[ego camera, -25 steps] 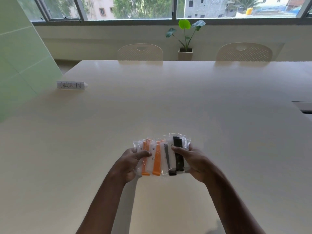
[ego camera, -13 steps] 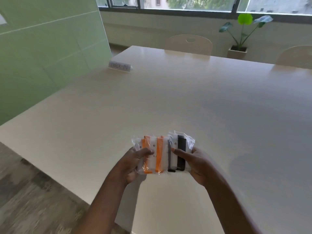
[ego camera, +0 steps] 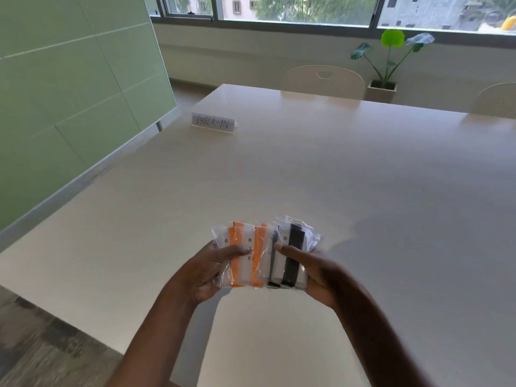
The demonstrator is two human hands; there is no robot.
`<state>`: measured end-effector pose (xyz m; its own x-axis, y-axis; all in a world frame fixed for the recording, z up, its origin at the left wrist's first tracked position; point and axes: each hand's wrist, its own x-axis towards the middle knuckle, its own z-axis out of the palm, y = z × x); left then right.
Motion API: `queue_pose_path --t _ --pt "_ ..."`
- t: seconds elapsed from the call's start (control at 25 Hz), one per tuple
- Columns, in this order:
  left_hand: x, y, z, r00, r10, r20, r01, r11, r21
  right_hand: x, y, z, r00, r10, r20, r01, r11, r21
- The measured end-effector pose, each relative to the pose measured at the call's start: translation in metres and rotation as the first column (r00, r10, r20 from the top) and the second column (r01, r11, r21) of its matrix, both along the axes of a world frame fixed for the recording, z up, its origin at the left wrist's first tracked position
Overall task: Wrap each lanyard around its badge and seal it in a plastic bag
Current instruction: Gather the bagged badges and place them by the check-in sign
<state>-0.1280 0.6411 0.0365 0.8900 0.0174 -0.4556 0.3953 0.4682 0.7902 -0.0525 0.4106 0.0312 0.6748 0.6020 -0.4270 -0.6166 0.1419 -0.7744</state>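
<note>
— Hardly anything has been moved since the frame before. Both bags are kept at the lower centre, while the view has been swung a little, so the CHECK-IN sign (ego camera: 213,122) is now seen slightly lower in the upper left.
— How are the bags held?
— The left hand (ego camera: 212,270) is clamped on the orange-lanyard bag (ego camera: 245,255), with the thumb laid across its front. The right hand (ego camera: 315,270) is clamped likewise on the black-lanyard bag (ego camera: 293,247). A white badge is seen wrapped inside each. The bags are held side by side, inner edges met, over the table (ego camera: 363,191).
— And farther out?
— A green wall panel (ego camera: 69,93) is seen at the left edge. A pale chair (ego camera: 324,79) and a potted plant (ego camera: 391,60) are seen at the upper right.
</note>
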Motion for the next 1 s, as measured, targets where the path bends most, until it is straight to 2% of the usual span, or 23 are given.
queue_pose_path --t 0.24,0.52,0.72,1.0 --pt "0.033 0.089 0.006 1.0 -0.024 0.015 0.024 0.999 0.04 0.023 0.091 0.013 0.999 -0.022 0.029 0.022 1.0 -0.002" --pt "0.071 0.136 0.016 0.998 -0.07 0.004 0.069 0.994 0.081 0.056 0.132 0.027 0.997 -0.057 0.044 0.059 0.997 -0.051" --pt "0.088 0.164 0.025 1.0 -0.005 -0.02 0.006 0.998 0.055 0.085 0.159 0.031 0.996 -0.064 0.056 0.066 0.997 -0.039" --pt "0.146 0.232 0.045 0.998 -0.05 -0.043 0.056 0.986 0.155 0.132 0.232 0.033 0.995 -0.071 0.063 0.075 0.995 -0.062"
